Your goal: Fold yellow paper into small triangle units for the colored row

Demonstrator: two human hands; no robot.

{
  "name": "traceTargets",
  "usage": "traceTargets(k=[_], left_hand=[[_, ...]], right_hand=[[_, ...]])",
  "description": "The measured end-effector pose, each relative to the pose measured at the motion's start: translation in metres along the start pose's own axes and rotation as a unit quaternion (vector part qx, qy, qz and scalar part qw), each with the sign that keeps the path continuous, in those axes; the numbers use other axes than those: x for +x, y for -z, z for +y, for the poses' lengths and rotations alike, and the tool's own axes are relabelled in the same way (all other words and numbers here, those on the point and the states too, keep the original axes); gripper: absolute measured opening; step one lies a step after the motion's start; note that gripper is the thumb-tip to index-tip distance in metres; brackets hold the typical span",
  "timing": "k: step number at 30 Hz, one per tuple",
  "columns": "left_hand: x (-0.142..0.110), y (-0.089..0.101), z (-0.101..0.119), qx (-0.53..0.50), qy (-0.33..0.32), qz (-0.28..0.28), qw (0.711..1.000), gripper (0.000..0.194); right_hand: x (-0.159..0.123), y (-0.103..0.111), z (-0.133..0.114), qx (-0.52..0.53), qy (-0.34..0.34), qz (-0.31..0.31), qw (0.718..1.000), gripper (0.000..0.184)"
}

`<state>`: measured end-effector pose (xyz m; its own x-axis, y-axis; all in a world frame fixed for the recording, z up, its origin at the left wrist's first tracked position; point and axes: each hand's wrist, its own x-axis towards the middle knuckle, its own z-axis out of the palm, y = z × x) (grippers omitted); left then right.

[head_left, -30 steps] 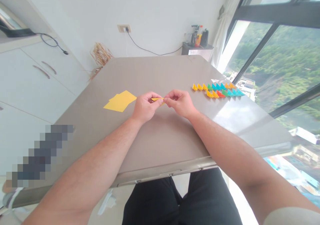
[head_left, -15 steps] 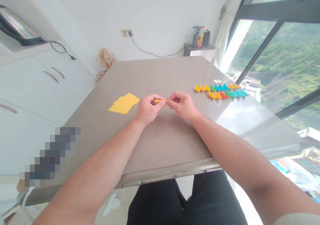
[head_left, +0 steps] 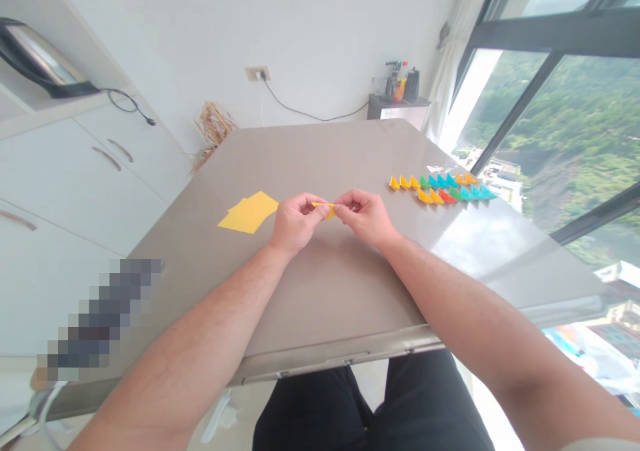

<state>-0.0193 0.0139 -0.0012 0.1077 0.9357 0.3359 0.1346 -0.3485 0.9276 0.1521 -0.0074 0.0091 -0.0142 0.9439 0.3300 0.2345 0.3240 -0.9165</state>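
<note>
Between my two hands, over the middle of the table, is a small folded piece of yellow paper (head_left: 331, 211). My left hand (head_left: 299, 222) pinches its left side between thumb and fingers. At the opposite side my right hand (head_left: 367, 216) grips it with thumb and fingertips. Much of the paper is hidden behind the fingers, so its exact fold cannot be made out. A few flat sheets of yellow paper (head_left: 250, 212) lie overlapping to the left of my left hand.
Two rows of small folded paper boats (head_left: 424, 197) in yellow, green, blue, red and orange stand at right on the brown table (head_left: 320, 291). A pixelated dark object (head_left: 107, 317) lies at the left edge. Bottles stand on a cabinet (head_left: 399, 107) behind; a window is at right.
My hands have parted very slightly, and more of the yellow paper shows between them. The whole view has tilted a little, so everything sits slightly lower.
</note>
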Motion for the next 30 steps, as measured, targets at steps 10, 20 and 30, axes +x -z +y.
traceTargets(k=[10, 20, 30], left_hand=[[-0.0019, -0.0014, 0.0055, 0.000, -0.002, 0.001, 1.000, 0.023], [-0.0001, -0.0016, 0.0043, -0.044, 0.025, 0.001, 0.999, 0.021], [0.0020, -0.0005, 0.0027, -0.077, 0.043, -0.004, 0.996, 0.026]], right_hand=[[0.0006, -0.0011, 0.0040, -0.007, 0.002, 0.006, 1.000, 0.014], [-0.0001, -0.0016, 0.0037, -0.001, 0.004, 0.004, 1.000, 0.015], [0.0000, -0.0005, 0.0023, 0.000, 0.005, 0.001, 1.000, 0.013]])
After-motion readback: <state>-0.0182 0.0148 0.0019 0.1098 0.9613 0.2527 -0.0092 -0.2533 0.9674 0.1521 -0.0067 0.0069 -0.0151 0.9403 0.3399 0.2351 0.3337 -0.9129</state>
